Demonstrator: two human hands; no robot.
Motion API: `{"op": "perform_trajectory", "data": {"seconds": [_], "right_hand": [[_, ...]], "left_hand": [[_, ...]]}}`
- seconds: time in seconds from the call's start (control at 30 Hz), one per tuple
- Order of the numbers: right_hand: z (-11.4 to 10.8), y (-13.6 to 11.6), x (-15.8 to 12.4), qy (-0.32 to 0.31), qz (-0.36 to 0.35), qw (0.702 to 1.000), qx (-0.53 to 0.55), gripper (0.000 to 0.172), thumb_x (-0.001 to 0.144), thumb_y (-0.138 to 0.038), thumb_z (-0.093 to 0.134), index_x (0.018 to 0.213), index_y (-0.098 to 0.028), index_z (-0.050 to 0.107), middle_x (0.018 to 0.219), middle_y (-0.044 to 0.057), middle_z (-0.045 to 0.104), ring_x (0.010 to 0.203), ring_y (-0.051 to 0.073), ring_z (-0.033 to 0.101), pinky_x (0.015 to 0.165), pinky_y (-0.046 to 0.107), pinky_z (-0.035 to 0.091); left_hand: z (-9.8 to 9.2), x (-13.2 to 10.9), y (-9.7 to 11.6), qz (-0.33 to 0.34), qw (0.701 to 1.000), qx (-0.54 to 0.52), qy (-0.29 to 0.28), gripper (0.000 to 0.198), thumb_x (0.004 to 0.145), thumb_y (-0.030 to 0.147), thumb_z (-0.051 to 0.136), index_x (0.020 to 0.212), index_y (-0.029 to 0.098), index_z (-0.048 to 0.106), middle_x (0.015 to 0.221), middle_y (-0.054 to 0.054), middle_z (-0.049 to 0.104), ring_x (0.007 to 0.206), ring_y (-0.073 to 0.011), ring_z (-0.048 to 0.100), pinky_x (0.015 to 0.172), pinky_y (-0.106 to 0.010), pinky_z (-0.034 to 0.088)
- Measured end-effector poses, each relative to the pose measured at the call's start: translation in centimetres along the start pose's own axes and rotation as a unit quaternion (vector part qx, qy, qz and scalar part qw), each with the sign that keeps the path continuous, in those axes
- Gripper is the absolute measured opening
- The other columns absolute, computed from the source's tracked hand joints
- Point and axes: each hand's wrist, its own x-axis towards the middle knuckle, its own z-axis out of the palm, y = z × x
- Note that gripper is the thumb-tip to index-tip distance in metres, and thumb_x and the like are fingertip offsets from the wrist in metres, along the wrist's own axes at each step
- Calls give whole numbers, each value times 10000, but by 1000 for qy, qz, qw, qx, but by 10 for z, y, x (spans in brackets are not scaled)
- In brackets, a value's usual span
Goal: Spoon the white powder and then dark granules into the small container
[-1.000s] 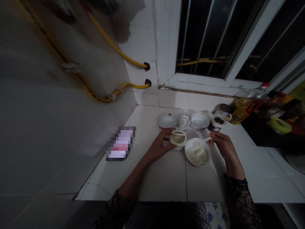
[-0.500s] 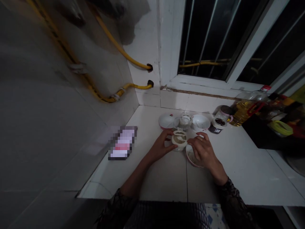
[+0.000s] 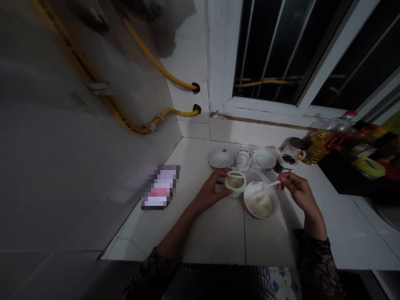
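My left hand (image 3: pixel 214 190) is closed around a small seasoning jar (image 3: pixel 236 189) with its lid up and pale contents inside. Between the fingers of my right hand (image 3: pixel 295 187) is the handle of a small white spoon (image 3: pixel 272 183). The spoon reaches over a bowl (image 3: pixel 259 217) of whitish food, just right of the jar; its scoop is hard to make out against the food. Behind the jar stands a second clear container (image 3: pixel 243 158) with an open lid, flanked by a white bowl (image 3: pixel 218 158) on the left and another white bowl (image 3: pixel 264 159) on the right.
A phone-like blurred object (image 3: pixel 161 187) lies on the left of the white counter (image 3: pixel 215 237). Back right are a dark-filled jar (image 3: pixel 285 162), an oil bottle (image 3: pixel 325 139) and a black box (image 3: pixel 337 171). Yellow pipes (image 3: pixel 156 62) run along the wall beside the window.
My right hand has moved right, from the jar to beyond the bowl, bringing the spoon out over the food. My left hand stays on the jar.
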Motion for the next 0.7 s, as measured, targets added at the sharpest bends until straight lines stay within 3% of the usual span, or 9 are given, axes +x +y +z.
{"op": "perform_trajectory", "data": {"seconds": [0.17,0.3,0.5,0.7], "right_hand": [[-8,2,-8,-82,17,991,-107,349,891,-493,538,698,-208,601,577,-13,557,592,156,512,619,280,410],[5,1,-8,-171,50,981,-76,347,864,-493,531,666,-209,554,552,-31,524,562,139,482,589,265,386],[3,11,-4,-156,112,981,4,380,791,-556,592,658,-202,559,521,-31,518,513,125,447,537,263,352],[-3,18,-4,-104,124,985,65,350,766,-528,651,706,-186,610,525,-19,544,509,130,477,544,275,375]], "left_hand": [[0,0,1,-6,1000,0,-1,390,792,310,749,1100,241,520,1298,-105,570,1195,-257,582,911,-422,545],[-1,0,0,-2,1000,1,-1,381,795,315,748,1094,243,523,1324,-107,556,1212,-259,570,902,-420,547],[0,0,0,0,1000,3,0,376,795,309,745,1094,250,524,1319,-97,560,1197,-252,582,895,-411,552],[1,-1,2,-2,1000,5,5,367,797,311,736,1088,246,522,1333,-97,557,1203,-254,580,897,-409,551]]}}
